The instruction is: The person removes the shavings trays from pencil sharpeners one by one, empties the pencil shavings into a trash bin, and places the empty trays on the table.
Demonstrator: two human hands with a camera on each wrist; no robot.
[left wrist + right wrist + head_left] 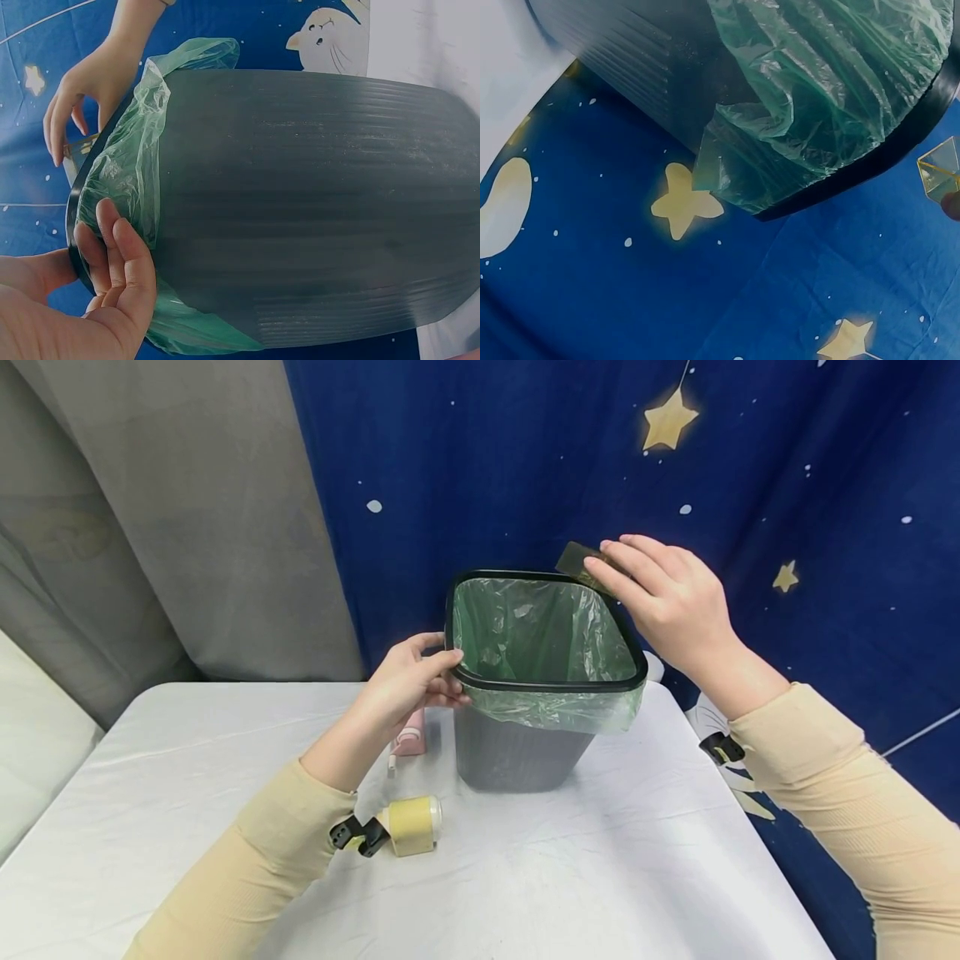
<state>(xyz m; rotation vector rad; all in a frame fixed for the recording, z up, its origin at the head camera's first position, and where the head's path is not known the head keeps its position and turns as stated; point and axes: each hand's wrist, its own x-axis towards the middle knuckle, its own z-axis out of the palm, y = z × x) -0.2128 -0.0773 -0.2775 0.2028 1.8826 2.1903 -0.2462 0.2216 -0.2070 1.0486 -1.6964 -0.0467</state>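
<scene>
A grey trash can [517, 747] stands upright on the table, lined with a green plastic bag [540, 627] folded over its black rim [555, 687]. My left hand [408, 681] grips the rim at the near left corner, thumb on top and fingers against the bag outside, as the left wrist view shows. Above the far right part of the rim, my right hand [675, 602] holds a small see-through box [576, 560] with gold-coloured edges. In the right wrist view, one fingertip shows at the corner of the box [939, 166].
A yellow-wrapped cylinder [412, 825] lies on the white tablecloth [525, 877] beside the left wrist. Behind the left hand is a pink object [411, 733], partly hidden. A blue star-patterned curtain [487, 460] hangs right behind the trash can, with a grey curtain [210, 527] to the left.
</scene>
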